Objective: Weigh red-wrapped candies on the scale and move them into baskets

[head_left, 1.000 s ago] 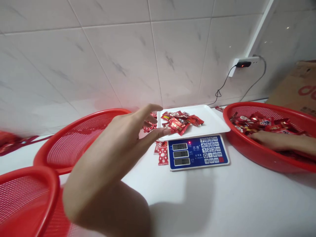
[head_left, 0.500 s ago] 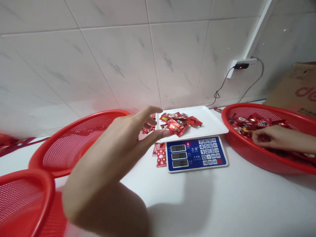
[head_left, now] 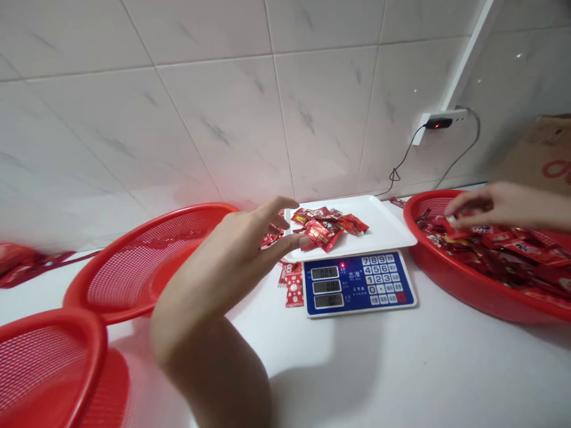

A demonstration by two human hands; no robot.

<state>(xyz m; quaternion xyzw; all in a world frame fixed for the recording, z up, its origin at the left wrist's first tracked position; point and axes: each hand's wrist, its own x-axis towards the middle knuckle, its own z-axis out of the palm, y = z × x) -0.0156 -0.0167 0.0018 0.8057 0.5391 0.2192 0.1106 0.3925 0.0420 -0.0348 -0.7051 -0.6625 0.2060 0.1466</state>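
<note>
My left hand (head_left: 250, 249) is held at the left edge of the white weighing tray (head_left: 388, 226), thumb and fingers apart with nothing between them. Beside the fingertips, several red snack packets (head_left: 323, 229) lie in a loose pile on the tray. The tray tops a blue-faced digital scale (head_left: 359, 282) with lit displays. Over the right red basket (head_left: 446, 291), my right hand (head_left: 495, 208) pinches a small red snack packet (head_left: 452, 229) between thumb and fingers. Many more red packets (head_left: 491, 255) fill that basket beneath the hand.
Two red mesh baskets stand at the left, one farther back (head_left: 129, 261) and one nearer (head_left: 53, 356). Red dotted packets (head_left: 294, 289) lie left of the scale. A cardboard box (head_left: 535, 148) is behind the right basket. A cable (head_left: 408, 157) runs from the wall socket (head_left: 423, 137).
My right hand has risen from among the packets, moving up and slightly right, with a small red snack packet now in its fingers. The left hand stays beside the tray.
</note>
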